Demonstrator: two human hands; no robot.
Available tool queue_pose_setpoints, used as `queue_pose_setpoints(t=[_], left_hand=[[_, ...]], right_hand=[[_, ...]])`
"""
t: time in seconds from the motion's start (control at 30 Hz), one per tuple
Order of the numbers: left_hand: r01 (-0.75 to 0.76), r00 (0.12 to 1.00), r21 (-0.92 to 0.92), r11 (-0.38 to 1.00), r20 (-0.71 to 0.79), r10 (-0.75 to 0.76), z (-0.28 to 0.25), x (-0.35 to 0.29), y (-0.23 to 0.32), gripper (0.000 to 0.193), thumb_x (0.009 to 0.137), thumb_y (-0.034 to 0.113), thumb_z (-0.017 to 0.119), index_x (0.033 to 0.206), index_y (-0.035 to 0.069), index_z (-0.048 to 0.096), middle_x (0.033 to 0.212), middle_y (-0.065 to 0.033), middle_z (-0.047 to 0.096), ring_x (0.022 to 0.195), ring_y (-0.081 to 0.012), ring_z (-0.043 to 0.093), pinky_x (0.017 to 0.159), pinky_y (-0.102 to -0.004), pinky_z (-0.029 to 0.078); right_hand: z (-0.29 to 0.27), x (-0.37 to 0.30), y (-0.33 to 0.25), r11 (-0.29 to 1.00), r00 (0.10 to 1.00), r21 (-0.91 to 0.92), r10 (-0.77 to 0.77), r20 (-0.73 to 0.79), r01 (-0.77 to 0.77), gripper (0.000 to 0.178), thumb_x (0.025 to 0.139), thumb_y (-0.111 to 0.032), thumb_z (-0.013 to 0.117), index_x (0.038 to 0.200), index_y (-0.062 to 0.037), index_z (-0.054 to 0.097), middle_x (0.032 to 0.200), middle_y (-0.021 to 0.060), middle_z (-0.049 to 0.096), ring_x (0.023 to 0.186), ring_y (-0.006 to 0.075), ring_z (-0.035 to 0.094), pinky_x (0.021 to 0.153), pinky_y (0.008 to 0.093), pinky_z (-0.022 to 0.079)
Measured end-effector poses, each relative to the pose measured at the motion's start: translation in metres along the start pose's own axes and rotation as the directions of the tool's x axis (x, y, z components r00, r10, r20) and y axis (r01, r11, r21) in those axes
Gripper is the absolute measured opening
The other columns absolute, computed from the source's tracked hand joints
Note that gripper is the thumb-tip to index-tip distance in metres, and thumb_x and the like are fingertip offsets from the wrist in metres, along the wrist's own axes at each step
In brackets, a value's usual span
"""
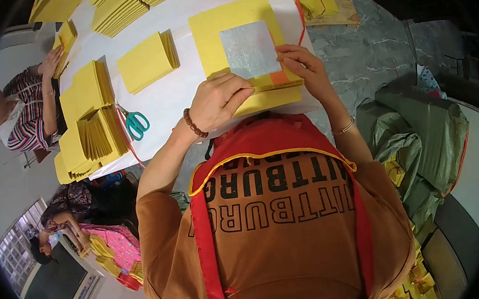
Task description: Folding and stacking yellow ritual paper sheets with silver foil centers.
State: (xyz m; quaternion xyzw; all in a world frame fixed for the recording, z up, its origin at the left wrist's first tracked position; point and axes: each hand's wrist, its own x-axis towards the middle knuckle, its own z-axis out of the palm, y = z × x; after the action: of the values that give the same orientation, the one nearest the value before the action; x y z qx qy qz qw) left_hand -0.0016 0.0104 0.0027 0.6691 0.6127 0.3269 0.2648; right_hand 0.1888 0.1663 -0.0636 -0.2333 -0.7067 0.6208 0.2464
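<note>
In front of me on the white-covered table lies a yellow paper sheet [205, 37] with a silver foil square [248, 47] and some orange beside it. Its near edge is turned up into a narrow folded strip [279, 83]. My left hand [221, 100], with a brown bead bracelet at the wrist, is closed on the left end of this strip, thumb toward me. My right hand [307, 68] has its fingers curled at the sheet's right edge, beside the foil. More yellow paper [275, 99] shows beneath, at the table's near edge.
Teal-handled scissors [137, 125] lie left, near stacks of folded yellow paper [85, 88] and another small stack [145, 62]. A red strap [299, 12] hangs over the right edge. One person [28, 110] handles yellow paper at left; another [68, 219] works behind. Green wrapped bundles [423, 129] stand right.
</note>
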Motion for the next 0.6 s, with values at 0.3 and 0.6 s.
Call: queue_pose_setpoints(t=[0.3,0.6], left_hand=[[0.282,0.959,-0.238,0.929,0.086,-0.269,-0.0013,0.0004,0.0006,0.015,0.082,0.016,0.059,0.085,0.002,0.064,0.072,-0.0098,0.062,0.061,-0.0184,0.058,0.056,-0.0284,0.044],[0.456,0.89,-0.409,0.79,0.22,-0.4,-0.0055,0.0057,-0.0064,0.013,0.084,0.009,0.058,0.087,-0.002,0.063,0.068,0.0045,0.055,0.063,-0.002,0.044,0.055,-0.019,0.037]], right_hand=[[0.0023,-0.0004,0.0025,1.0,1.0,-0.02,0.002,-0.024,-0.002,0.017,0.086,-0.012,0.056,0.096,-0.0019,0.066,0.112,0.0076,0.06,0.108,0.018,0.051,0.093,0.0294,0.038],[0.0022,-0.0002,0.0033,0.998,0.999,0.052,0.027,-0.02,-0.026,0.022,0.091,-0.016,0.051,0.098,0.0,0.065,0.113,0.0075,0.06,0.108,0.0169,0.05,0.092,0.0289,0.038]])
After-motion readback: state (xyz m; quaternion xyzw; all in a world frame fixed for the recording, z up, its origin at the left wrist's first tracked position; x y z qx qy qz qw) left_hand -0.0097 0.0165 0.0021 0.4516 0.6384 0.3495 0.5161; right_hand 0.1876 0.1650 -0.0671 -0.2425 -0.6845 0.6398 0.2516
